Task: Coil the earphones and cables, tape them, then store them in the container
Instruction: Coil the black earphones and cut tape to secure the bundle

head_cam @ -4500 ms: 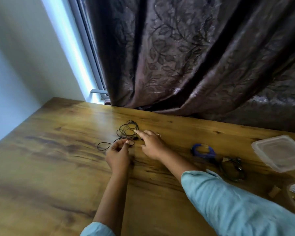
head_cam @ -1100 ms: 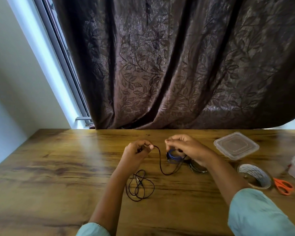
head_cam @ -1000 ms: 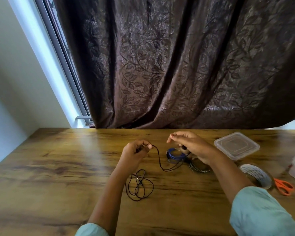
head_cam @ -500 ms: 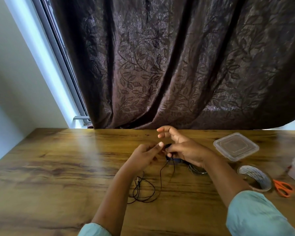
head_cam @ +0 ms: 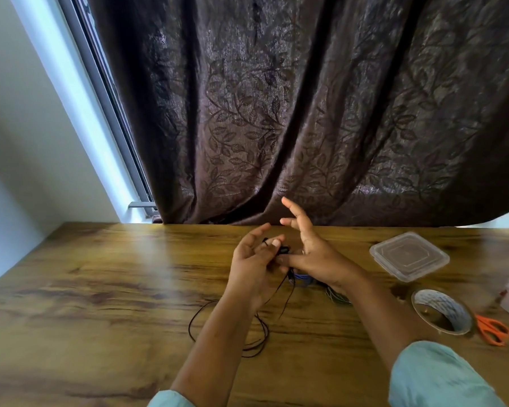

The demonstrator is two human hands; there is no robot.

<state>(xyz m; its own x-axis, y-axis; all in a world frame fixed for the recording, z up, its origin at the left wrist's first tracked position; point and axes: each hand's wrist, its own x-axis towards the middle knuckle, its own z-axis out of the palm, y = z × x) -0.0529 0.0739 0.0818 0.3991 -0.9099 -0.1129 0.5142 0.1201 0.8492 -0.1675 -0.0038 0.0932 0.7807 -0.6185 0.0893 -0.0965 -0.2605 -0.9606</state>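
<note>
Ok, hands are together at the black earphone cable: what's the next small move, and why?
Probably the right hand should take up the slack and lay a turn round the fingers of the left hand. The left hand pinches the black earphone cable, but most of it hangs down into loose loops on the table, so it is not ready to tape.

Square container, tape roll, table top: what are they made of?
Clear square container: looks like thin translucent plastic, glossy; the wood shows through. Tape roll: white printed tape, brownish inside, probably cardboard core. Table: wood-grain top, satin sheen; solid wood or laminate, cannot tell.
</note>
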